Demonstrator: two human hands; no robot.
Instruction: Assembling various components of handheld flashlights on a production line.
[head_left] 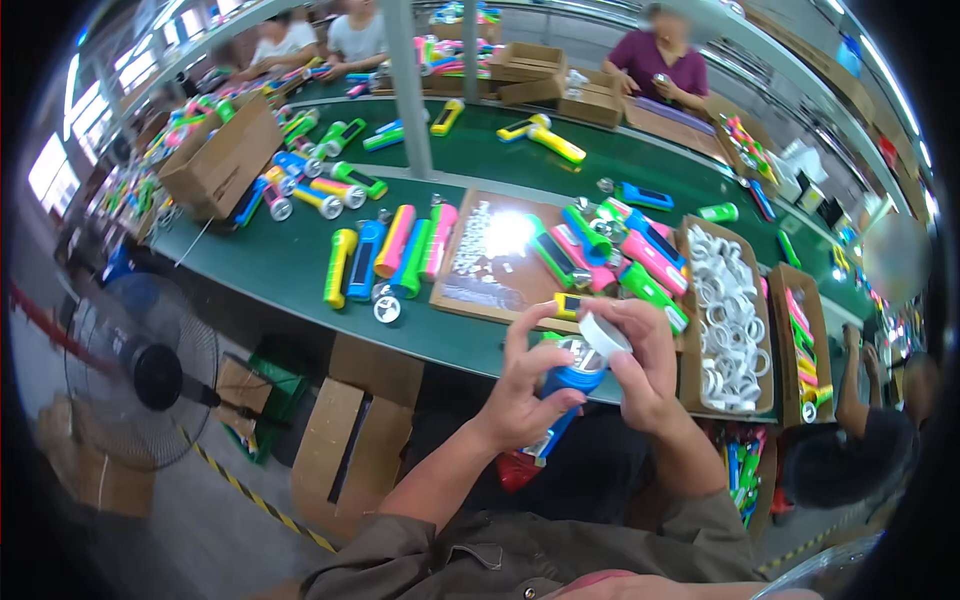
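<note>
My left hand [517,392] is closed around a blue flashlight [572,380], tilted with its open head up, a shiny silver reflector showing inside. In my right hand [650,362], thumb and fingers grip a white plastic ring [604,336] on edge, just beside and above the flashlight's head; whether the two touch I cannot tell. Beyond my hands a heap of coloured flashlights [652,262] lies on the bench. At its right stands a cardboard box [687,385] full of white rings [728,325]. Left of the heap, a shallow cardboard tray [452,262] holds small clear pieces.
Several flashlights stand in a row [390,250] at the green bench's [280,265] near edge. A metal post [408,95] rises behind them. Farther right is a box of flashlights [815,350]. A fan [150,375] and a carton [345,440] are at lower left. Other people work across the bench.
</note>
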